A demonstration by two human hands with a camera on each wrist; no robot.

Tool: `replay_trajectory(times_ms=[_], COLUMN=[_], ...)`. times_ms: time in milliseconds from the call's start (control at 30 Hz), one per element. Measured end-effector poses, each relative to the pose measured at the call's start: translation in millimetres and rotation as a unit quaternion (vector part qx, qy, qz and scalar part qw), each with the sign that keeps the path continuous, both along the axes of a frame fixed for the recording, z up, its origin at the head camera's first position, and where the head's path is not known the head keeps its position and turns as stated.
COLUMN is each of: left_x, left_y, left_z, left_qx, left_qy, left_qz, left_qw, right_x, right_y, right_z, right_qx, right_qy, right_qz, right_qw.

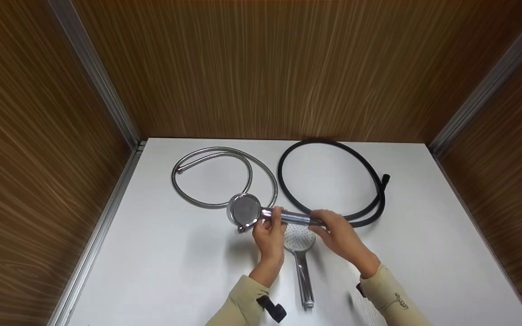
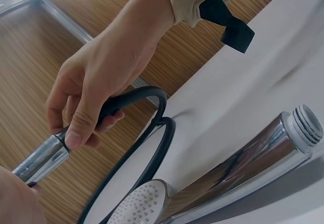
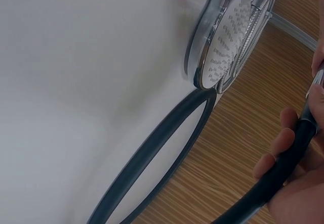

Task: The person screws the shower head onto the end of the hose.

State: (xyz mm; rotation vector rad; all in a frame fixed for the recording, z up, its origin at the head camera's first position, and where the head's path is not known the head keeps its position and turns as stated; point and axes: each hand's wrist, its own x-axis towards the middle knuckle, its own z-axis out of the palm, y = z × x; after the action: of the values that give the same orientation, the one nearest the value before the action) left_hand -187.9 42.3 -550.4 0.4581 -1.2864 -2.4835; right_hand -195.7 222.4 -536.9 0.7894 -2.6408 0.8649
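My left hand grips the chrome handle of a round shower head, holding it above the table with its grey face towards me. At the handle's right end, my right hand pinches the end of a black shower hose. In the left wrist view, the hose end meets the end of the chrome handle; the joint itself is mostly covered by the right fingers and thumb. Just under both hands, a second shower head with a white nozzle face lies on the table, its threaded end towards me.
A coiled silver metal hose lies at the back left of the white table. The black hose loops over the back right. Wood-grain panels enclose the table at the back and both sides.
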Motion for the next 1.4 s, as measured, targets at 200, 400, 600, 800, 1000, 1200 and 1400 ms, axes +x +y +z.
replay_trajectory(times_ms=[200,400,600,800,1000,1200,1400], left_x=[-0.2,0.6,1.0,0.8,0.6,1.2,0.9], left_y=[-0.2,-0.7,-0.7,-0.7,-0.3,0.5,1.3], left_z=[0.3,1.3,3.2,3.1,1.3,1.8,1.4], left_qx=[-0.004,-0.012,-0.018,-0.013,-0.013,-0.024,-0.026], left_qy=[-0.007,-0.009,-0.013,-0.009,0.002,-0.003,-0.006], left_qz=[0.003,0.001,-0.004,-0.006,-0.004,-0.001,0.001], left_qw=[1.0,0.9999,0.9997,0.9998,0.9999,0.9997,0.9996], right_x=[-0.2,-0.3,-0.7,-0.3,0.2,-0.1,-0.2], right_y=[-0.5,-0.8,0.0,-0.4,-1.0,-0.2,1.1], right_z=[-1.4,-0.6,-0.2,-0.7,-0.2,1.3,-0.6], right_qx=[0.004,0.001,0.003,0.005,-0.005,0.006,0.011], right_qy=[0.013,0.012,0.005,0.0,-0.007,0.004,0.015], right_qz=[-0.003,-0.003,0.0,-0.007,-0.01,-0.005,-0.004], right_qw=[1.0,1.0,1.0,1.0,1.0,1.0,1.0])
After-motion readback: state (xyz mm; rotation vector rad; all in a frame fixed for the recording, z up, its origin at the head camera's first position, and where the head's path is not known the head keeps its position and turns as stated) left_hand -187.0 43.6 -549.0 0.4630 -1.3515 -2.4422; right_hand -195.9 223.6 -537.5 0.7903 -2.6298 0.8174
